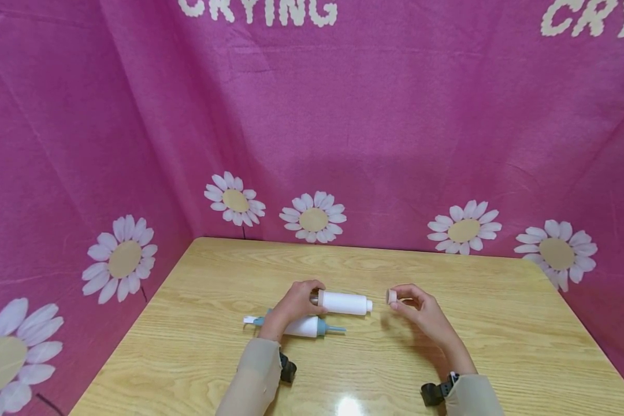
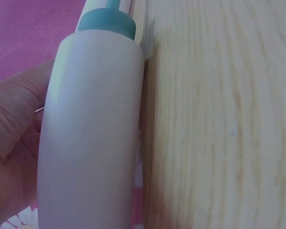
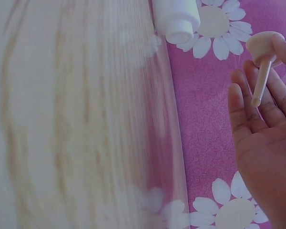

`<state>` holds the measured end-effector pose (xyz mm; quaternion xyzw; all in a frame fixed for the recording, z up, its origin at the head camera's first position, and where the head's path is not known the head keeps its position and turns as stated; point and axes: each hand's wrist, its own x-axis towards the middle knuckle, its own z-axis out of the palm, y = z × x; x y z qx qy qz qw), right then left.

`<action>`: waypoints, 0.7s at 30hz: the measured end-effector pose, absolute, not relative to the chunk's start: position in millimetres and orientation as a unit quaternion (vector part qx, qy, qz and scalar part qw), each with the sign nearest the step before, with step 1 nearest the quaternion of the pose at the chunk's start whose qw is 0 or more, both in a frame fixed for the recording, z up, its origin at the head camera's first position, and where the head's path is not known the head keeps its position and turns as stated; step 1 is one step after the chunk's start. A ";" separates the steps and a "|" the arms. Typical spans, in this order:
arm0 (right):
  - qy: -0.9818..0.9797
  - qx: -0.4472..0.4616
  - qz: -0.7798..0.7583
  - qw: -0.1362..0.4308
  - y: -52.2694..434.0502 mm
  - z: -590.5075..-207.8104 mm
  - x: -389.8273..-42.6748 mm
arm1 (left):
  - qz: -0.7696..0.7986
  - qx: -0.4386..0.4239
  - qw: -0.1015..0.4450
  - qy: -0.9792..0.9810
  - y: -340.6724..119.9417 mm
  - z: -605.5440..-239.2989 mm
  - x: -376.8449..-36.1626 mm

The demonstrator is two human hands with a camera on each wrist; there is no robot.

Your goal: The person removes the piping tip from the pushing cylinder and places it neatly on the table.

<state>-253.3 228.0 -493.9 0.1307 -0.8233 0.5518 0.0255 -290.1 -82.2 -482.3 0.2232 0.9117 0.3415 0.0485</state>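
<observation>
My left hand [image 1: 294,304] grips a white bottle [image 1: 345,303] by its base and holds it level just above the wooden table [image 1: 447,358], open neck pointing right. My right hand [image 1: 420,311] pinches a small beige stopper [image 1: 392,296] a short way from that neck. In the right wrist view the stopper [image 3: 264,57] shows a round head and thin stem, held between thumb and fingers of the right hand [image 3: 262,138], with the bottle's neck [image 3: 177,21] beyond. A second white bottle with a teal nozzle cap [image 1: 312,327] lies on the table under my left hand; it [image 2: 90,133] fills the left wrist view beside my palm [image 2: 9,138].
Pink cloth printed with white daisies [image 1: 312,219] walls the table on the left, back and right. Black wrist mounts [image 1: 287,370] [image 1: 434,393] sit at both sleeves. Bare wood [image 1: 213,277] stretches around the hands.
</observation>
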 end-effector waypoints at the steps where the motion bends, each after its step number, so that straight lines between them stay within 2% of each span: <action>1: -0.823 0.131 0.552 0.026 228.0 -494.0 -253.5 | 0.342 0.224 0.048 0.912 -82.3 -482.6 -290.0; 14: -0.825 0.131 0.550 0.021 228.5 -494.6 -254.4 | 0.397 0.207 0.071 0.892 -84.6 -483.2 -289.5; 18: -0.823 0.139 0.551 0.022 226.2 -493.8 -254.5 | 0.403 0.212 0.043 0.889 -83.0 -482.5 -286.8; 21: -0.819 0.147 0.554 0.027 223.5 -494.0 -255.3 | 0.406 0.232 -0.003 0.884 -78.7 -481.7 -283.6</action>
